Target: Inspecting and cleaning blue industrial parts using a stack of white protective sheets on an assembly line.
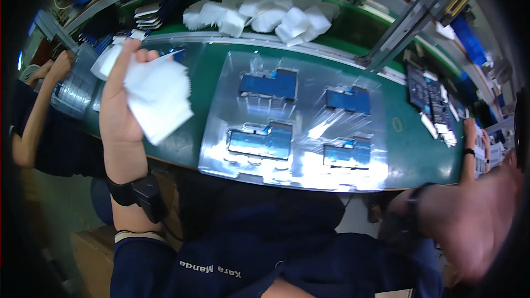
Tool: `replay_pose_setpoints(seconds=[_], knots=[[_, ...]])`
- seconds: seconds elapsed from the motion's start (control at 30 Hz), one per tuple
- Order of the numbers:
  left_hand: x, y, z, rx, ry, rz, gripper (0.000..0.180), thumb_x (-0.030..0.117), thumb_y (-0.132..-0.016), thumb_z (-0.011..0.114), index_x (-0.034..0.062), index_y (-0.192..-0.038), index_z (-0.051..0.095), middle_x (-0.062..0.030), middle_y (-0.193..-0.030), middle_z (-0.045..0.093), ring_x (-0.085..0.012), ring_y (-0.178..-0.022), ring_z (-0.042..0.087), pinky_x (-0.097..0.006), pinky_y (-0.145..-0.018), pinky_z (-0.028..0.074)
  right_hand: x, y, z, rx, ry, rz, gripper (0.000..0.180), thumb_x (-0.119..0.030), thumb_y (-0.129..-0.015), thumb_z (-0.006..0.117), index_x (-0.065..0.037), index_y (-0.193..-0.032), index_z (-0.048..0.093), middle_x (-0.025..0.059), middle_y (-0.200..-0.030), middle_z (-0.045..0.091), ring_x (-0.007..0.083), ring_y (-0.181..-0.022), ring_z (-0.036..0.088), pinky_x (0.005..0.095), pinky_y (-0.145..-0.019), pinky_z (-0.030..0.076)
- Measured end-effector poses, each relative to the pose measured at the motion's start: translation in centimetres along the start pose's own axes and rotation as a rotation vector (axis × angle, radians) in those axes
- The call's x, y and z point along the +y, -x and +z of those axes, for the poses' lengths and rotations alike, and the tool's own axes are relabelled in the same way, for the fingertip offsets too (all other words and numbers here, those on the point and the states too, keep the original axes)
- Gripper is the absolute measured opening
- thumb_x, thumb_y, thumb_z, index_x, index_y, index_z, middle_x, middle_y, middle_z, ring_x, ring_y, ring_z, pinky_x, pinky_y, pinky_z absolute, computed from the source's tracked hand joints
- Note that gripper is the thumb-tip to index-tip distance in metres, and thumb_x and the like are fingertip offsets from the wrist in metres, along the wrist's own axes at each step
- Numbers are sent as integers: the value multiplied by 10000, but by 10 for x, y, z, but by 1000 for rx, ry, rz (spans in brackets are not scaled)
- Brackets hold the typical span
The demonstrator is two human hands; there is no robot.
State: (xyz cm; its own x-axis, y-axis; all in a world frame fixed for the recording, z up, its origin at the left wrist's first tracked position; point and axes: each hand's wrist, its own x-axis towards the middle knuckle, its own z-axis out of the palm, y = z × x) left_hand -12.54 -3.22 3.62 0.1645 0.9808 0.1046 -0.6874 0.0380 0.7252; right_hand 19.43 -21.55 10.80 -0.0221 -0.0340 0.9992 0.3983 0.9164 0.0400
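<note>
My left hand (120, 111) is raised over the left part of the bench, its fingers closed on a white cloth (157, 99) that hangs down with a ragged edge. To the right of that cloth lies a clear plastic tray (214, 132). Several flat, dark blue, notched parts sit in its pockets, among them a far left part (265, 85) and a near right part (353, 155). My right hand (486, 218) is off the bench's near right side, smeared by motion. Its fingers cannot be made out, nor whether it holds anything.
Crumpled white cloths (265, 14) lie along a shelf behind the green bench (406, 154). A metal post (406, 19) rises at the back right. Dark parts with white pieces (433, 102) lie at the right. Co-workers' hands show at the left (61, 66) and right (472, 132).
</note>
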Motion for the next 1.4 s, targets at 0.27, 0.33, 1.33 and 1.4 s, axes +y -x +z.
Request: replay_pose_setpoints(seconds=[0.27,0.33,1.33,1.4], knots=[[-62,17,96,-284,-554,415,291,43,-800,704,21,-1060,576,-32,-886,610,-93,-838,580,-231,-757,468,46,62,102,93,-861,1979,859,-719,-855,352,-28,-1365,365,145,-1332,455,245,-1199,452,461,-983,362],[-66,15,104,-392,-589,462,320,14,-788,705,13,-1076,565,-38,-887,608,-105,-847,580,-237,-769,467,54,63,113,101,-1064,1808,770,-735,-863,290,-163,-1369,394,47,-1307,481,226,-1201,458,449,-969,381],[-118,-47,65,-139,-131,140,349,31,-871,538,-47,-1202,461,-185,-1137,596,-227,-1062,575,-328,-929,445,114,103,139,126,-647,1566,839,-64,-849,641,53,-1439,56,169,-1308,416,213,-1207,434,332,-1024,341],[-115,-47,66,-120,-119,171,342,24,-876,527,-50,-1202,453,-183,-1127,602,-229,-1059,580,-332,-925,452,114,97,135,236,-645,1667,801,-280,-910,586,71,-1424,83,197,-1284,445,256,-1217,446,361,-1041,334]])
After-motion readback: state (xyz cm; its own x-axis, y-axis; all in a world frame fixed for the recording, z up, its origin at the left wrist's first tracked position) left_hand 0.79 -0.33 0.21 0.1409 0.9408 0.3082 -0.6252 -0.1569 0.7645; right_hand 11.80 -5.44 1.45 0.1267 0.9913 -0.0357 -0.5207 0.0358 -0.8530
